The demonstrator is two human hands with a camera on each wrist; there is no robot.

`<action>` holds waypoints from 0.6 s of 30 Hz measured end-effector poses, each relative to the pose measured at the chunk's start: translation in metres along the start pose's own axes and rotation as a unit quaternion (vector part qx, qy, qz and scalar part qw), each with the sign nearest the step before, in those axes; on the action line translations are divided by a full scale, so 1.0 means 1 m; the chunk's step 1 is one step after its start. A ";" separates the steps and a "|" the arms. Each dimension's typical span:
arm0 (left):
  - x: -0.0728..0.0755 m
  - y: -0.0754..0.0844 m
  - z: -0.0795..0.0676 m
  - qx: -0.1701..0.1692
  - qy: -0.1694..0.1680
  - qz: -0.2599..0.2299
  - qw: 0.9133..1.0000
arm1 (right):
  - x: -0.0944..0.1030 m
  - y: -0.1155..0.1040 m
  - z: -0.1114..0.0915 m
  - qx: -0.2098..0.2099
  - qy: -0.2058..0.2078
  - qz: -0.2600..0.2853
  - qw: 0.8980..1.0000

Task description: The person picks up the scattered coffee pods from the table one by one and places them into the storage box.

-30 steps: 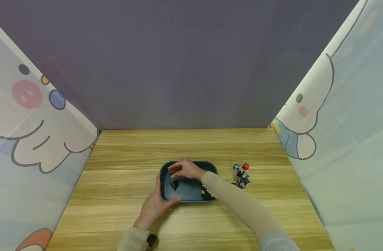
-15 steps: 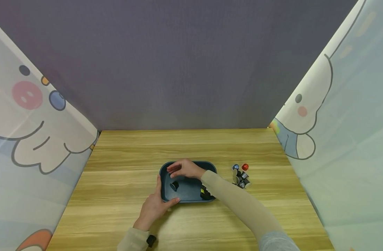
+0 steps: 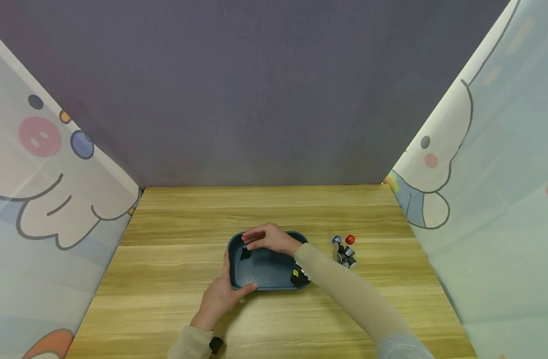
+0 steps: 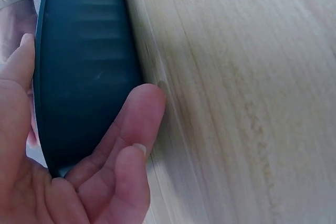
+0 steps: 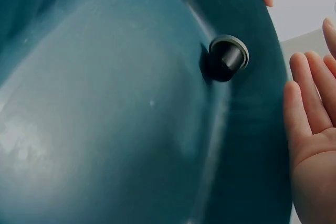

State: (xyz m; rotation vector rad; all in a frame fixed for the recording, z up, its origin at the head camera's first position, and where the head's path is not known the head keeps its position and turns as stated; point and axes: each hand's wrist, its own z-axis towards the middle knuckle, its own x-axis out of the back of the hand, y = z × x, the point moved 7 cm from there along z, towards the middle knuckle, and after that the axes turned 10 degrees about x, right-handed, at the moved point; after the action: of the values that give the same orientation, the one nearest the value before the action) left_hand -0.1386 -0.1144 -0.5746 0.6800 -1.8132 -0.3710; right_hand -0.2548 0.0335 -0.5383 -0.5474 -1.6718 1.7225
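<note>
A dark blue-green tray stands on the wooden table. My left hand grips its front left corner, thumb along the front rim and fingers against the side. In the left wrist view, bent fingers lie against the tray's outer wall. Over the far left part of the tray hovers my right hand, fingers extended with nothing in them. Just below its fingertips is a black coffee capsule, tipped on its side by the tray wall in the right wrist view. More black capsules lie at the tray's right end, partly behind the sleeve.
Several loose coffee capsules lie in a heap on the table right of the tray, with a blue one and a red one at its far side. A grey panel rises behind the table, and printed cloths flank it.
The single black capsule has shifted toward the tray's far left side. My right hand has moved slightly away and to the right. My left hand keeps its place on the corner.
</note>
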 end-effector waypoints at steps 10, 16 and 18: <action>0.002 0.000 -0.001 -0.006 0.003 -0.003 1.000 | 0.016 -0.015 -0.023 0.014 0.005 -0.010 1.000; 0.003 0.001 -0.001 -0.002 0.005 -0.007 1.000 | 0.029 -0.022 -0.039 0.027 0.026 0.004 0.999; 0.003 0.001 -0.001 -0.002 0.006 -0.009 1.000 | 0.034 -0.024 -0.045 0.028 0.033 0.003 0.999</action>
State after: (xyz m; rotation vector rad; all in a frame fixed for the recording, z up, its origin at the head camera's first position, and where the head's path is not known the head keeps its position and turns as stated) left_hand -0.1384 -0.1158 -0.5711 0.6945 -1.7952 -0.3801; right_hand -0.2425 0.0884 -0.5136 -0.5785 -1.5736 1.7317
